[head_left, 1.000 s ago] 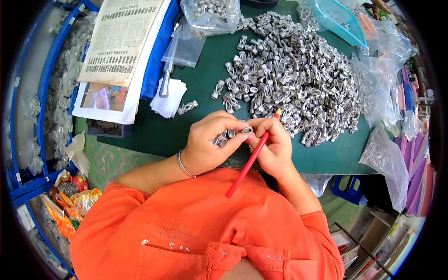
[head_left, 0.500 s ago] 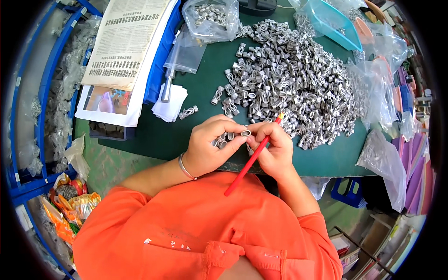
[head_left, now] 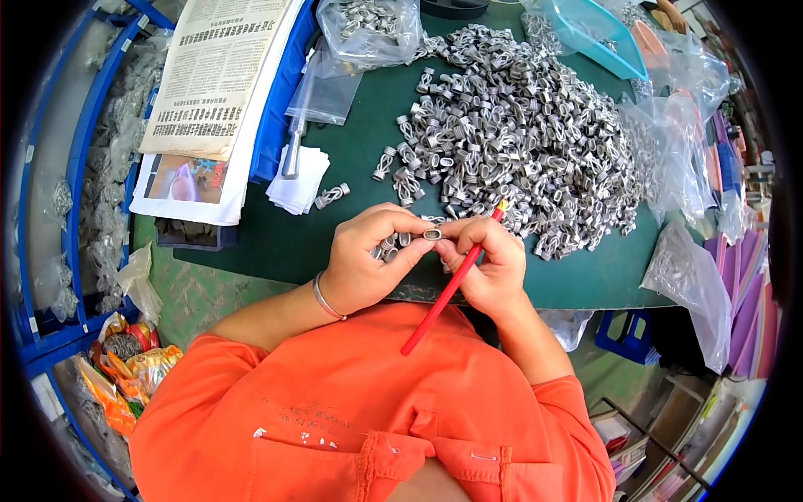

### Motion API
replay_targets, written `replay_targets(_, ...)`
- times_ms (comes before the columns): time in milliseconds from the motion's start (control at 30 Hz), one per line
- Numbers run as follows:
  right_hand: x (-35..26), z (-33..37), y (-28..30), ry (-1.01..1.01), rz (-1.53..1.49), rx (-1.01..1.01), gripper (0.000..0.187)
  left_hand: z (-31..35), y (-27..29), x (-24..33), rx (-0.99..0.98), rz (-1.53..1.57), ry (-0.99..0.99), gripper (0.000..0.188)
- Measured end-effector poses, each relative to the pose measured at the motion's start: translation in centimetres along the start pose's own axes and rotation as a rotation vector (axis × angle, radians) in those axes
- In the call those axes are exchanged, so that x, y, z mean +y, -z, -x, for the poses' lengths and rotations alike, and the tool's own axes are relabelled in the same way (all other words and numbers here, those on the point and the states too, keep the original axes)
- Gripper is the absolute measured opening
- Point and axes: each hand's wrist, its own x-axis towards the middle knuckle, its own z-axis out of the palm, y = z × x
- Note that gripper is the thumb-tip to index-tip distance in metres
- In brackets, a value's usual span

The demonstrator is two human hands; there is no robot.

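My left hand [head_left: 361, 251] is closed with several small grey metal parts tucked in its curled fingers. Between its thumb and forefinger it pinches one grey metal part [head_left: 432, 234], whose oval opening faces up. My right hand [head_left: 492, 266] grips a red pencil [head_left: 437, 311] with a yellow end, slanting down toward my orange top. The thumb and forefinger of that hand meet the pinched part from the right; what else they may hold is hidden. Just beyond both hands spreads a large heap of looped grey metal parts [head_left: 527, 142] on the green table [head_left: 293, 259].
A single looped part [head_left: 332, 196] lies beside white paper slips [head_left: 299, 182] and a metal-shafted tool [head_left: 293, 155]. Newspaper [head_left: 209, 75] rests on a blue bin at left. A bag of parts [head_left: 368, 33], a light-blue scoop tray [head_left: 598, 38] and clear bags [head_left: 676, 159] border the heap.
The view has shifted slightly, so the table items sit a little higher and further left. Both hands keep their grips, with the pinched part between them.
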Motion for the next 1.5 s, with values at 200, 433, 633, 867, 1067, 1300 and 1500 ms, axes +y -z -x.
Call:
replay_targets(200,0.1,-0.1,0.2,0.056,0.065,0.001,0.024,0.0,-0.1,-0.1,-0.008,0.016,0.022,0.014)
replay_targets(433,-1.1,-2.0,1.1,-0.186,-0.056,0.017,0.023,0.1,0.0,0.3,0.076,0.424,0.461,0.012)
replay_targets(633,-0.5,-6.2,1.1,-0.106,-0.07,-0.02,0.023,0.8,1.4,-0.2,0.127,0.442,0.611,0.007)
replay_targets(867,-1.9,-8.9,0.2,-0.156,-0.095,-0.158,0.025,0.9,1.8,-0.2,0.126,0.461,0.605,0.008)
replay_targets(1067,-3.5,-10.8,6.8,0.384,0.5,0.553,0.02,1.4,2.2,-1.0,0.202,0.489,0.611,0.006)
replay_targets(1300,-3.1,-8.3,27.3,0.078,1.275,0.9,0.018,0.5,0.8,-0.9,0.124,0.619,0.573,0.005)
replay_targets(1500,-3.8,-6.2,12.4,0.05,-0.156,0.671,0.014,-2.2,-0.8,0.4,0.137,0.669,0.22,0.017)
